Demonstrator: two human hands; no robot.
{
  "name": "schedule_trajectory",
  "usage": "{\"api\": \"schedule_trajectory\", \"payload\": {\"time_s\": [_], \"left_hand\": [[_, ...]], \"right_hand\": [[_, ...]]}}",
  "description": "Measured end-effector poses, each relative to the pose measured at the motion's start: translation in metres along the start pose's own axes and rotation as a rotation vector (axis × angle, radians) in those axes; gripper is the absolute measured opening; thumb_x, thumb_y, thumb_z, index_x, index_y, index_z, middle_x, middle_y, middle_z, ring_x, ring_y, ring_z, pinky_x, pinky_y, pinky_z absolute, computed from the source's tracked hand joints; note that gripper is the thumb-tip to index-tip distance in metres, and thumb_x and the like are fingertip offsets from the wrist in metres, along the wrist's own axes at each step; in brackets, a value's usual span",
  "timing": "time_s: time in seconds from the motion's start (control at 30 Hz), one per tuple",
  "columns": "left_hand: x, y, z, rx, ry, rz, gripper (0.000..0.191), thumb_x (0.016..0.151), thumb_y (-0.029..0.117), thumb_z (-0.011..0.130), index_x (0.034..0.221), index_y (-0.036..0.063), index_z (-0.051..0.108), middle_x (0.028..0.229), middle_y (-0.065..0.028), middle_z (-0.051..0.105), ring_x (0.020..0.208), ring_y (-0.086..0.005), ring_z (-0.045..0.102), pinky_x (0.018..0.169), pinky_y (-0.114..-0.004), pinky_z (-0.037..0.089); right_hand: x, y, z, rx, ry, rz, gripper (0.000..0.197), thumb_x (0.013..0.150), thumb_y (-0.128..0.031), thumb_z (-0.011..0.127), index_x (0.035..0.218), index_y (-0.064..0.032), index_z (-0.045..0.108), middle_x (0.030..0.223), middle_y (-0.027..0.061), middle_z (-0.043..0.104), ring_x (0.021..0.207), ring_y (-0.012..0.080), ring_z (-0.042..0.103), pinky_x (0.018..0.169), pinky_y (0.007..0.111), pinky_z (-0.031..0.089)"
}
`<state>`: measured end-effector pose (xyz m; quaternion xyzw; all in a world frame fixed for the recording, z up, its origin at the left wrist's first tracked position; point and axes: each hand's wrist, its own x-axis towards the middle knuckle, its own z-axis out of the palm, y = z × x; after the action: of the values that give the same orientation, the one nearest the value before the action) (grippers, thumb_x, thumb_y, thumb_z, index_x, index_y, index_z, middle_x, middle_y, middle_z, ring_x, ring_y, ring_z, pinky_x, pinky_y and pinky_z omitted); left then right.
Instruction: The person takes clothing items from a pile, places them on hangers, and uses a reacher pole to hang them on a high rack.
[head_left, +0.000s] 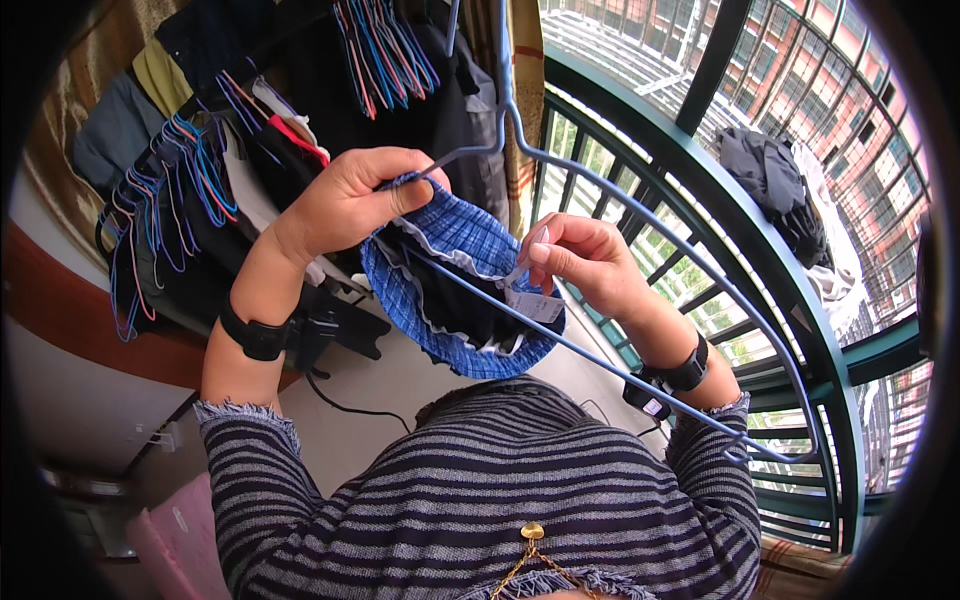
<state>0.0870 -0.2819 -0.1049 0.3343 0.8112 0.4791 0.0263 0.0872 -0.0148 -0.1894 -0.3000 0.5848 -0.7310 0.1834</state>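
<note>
A blue plaid garment (465, 225) with a gathered elastic waistband hangs open in front of me, its dark inside showing. My left hand (360, 199) pinches its edge together with one end of a blue hanger (637, 202). The hanger's lower bar passes through the garment's opening and runs out to the lower right, over my right wrist. Between the thumb and fingers of my right hand (581, 259) is a thin whitish strip at the waistband. Just below those fingers hangs a white label (536, 306) bearing writing.
Many coloured hangers (172, 172) and clothes hang on a rack at the left, with more hangers (382, 52) at the top. Green window bars (787, 262) curve along the right, with dark and white clothes (780, 187) beyond them. A black cable (352, 409) lies on the floor.
</note>
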Motion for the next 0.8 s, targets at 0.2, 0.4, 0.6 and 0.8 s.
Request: {"api": "schedule_trajectory", "payload": {"time_s": [0.2,0.4,0.6,0.8], "left_hand": [[0.004,-0.012,0.0,-0.012,0.0,0.055,0.021,0.09,0.022,0.06,0.093,0.0015,0.063,0.079,0.0011,0.059,0.074,-0.0068,0.051,0.07,-0.021,0.044],[0.006,-0.015,0.0,0.095,0.079,0.102,0.034,0.092,0.034,0.054,0.089,0.0018,0.062,0.075,0.0001,0.058,0.071,-0.0069,0.05,0.067,-0.021,0.042],[0.013,-0.016,-0.008,0.376,0.236,0.335,0.035,0.093,0.034,0.053,0.088,-0.0003,0.059,0.079,-0.0042,0.056,0.072,-0.0125,0.052,0.067,-0.024,0.043],[0.014,-0.031,-0.01,0.691,0.32,0.328,0.021,0.093,0.013,0.051,0.109,0.0007,0.055,0.099,-0.0137,0.063,0.091,-0.0278,0.062,0.079,-0.031,0.049]], "right_hand": [[0.005,-0.026,-0.025,-0.064,-0.011,0.189,0.02,0.091,-0.023,0.059,0.083,-0.0039,0.059,0.084,0.0083,0.067,0.076,0.0137,0.065,0.068,0.026,0.053],[0.006,-0.03,-0.033,-0.105,0.019,0.134,0.021,0.091,-0.022,0.059,0.085,-0.0026,0.061,0.084,0.0079,0.066,0.081,0.0153,0.065,0.076,0.029,0.052],[0.017,-0.045,-0.048,-0.135,0.059,0.062,0.018,0.09,-0.019,0.06,0.084,-0.0025,0.061,0.08,0.0112,0.067,0.078,0.0164,0.067,0.073,0.028,0.054],[0.021,-0.047,-0.041,0.163,0.079,0.126,0.013,0.087,-0.017,0.063,0.084,-0.005,0.06,0.084,0.0044,0.064,0.083,0.0131,0.062,0.082,0.028,0.049]]}}
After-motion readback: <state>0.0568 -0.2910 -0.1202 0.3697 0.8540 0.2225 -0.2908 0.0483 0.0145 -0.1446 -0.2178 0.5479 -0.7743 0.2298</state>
